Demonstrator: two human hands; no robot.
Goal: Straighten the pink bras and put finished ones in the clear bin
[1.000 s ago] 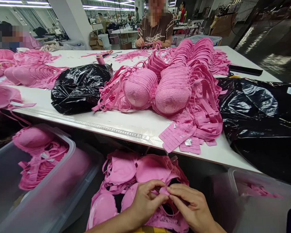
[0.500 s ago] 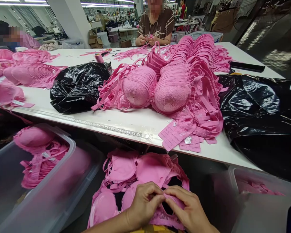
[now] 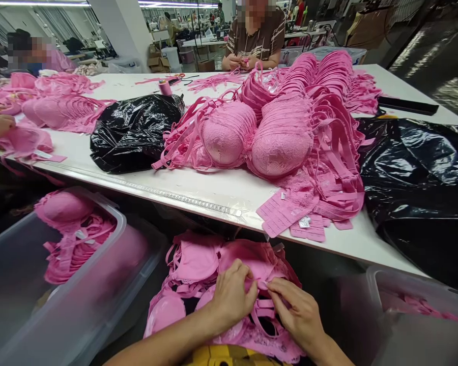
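- Head view: the left hand has its fingers pinched together on a pink bra lying in the lap.
- The right hand meets it, fingers closed on the same fabric, fingertips almost touching.
- Beyond the fingers, stacked pink bras cover the worktop.

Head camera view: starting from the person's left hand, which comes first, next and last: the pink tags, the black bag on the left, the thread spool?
From the left hand:
1. Pink tags, at the table's near edge, right of the hand.
2. Black bag, mid-table, to the left.
3. Thread spool, far side, beyond the bag.
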